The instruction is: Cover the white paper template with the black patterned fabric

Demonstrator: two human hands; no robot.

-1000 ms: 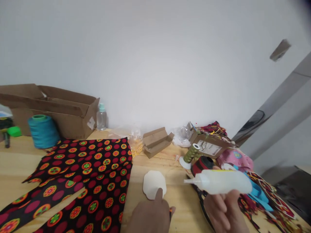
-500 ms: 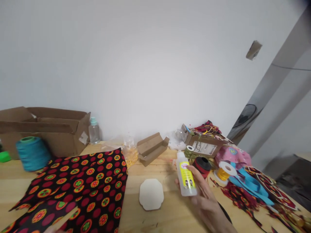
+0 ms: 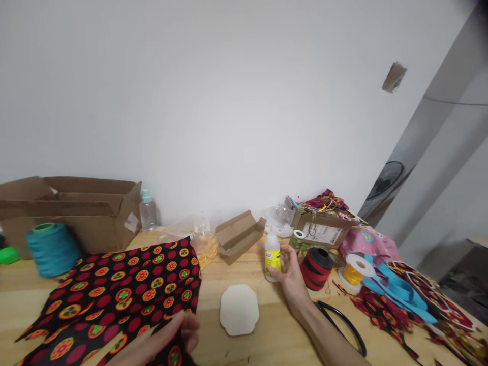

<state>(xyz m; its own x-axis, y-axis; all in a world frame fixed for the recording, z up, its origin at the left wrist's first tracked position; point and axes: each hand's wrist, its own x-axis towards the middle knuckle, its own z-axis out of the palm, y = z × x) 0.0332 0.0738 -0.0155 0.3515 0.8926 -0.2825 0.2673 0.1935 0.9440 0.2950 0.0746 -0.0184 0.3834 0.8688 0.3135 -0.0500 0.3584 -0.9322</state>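
Observation:
My right hand point(image 3: 292, 277) is wrapped round a small white plastic bottle point(image 3: 273, 260) with a yellow and pink label, which stands upright on the table. My left hand point(image 3: 183, 330) hovers at the lower edge of a black fabric point(image 3: 133, 284) printed with red dots and bright flowers. Its fingers are loosely bent, and nothing shows between them. Between the two hands lies a flat, cream-coloured plaque with scalloped corners point(image 3: 239, 310).
A teal thread cone point(image 3: 52, 250) stands before a large cardboard box point(image 3: 102, 229) at left. A narrow open box point(image 3: 240, 238) lies at the back. Rightward are a red and black spool point(image 3: 316, 269), a black headband-like loop point(image 3: 351, 328), a yellow spool point(image 3: 354, 270) and blue ribbon point(image 3: 404, 295).
The bottle has gone from tilted in my right hand, nearer me, to upright farther back on the table. My left hand has risen into view over the fabric.

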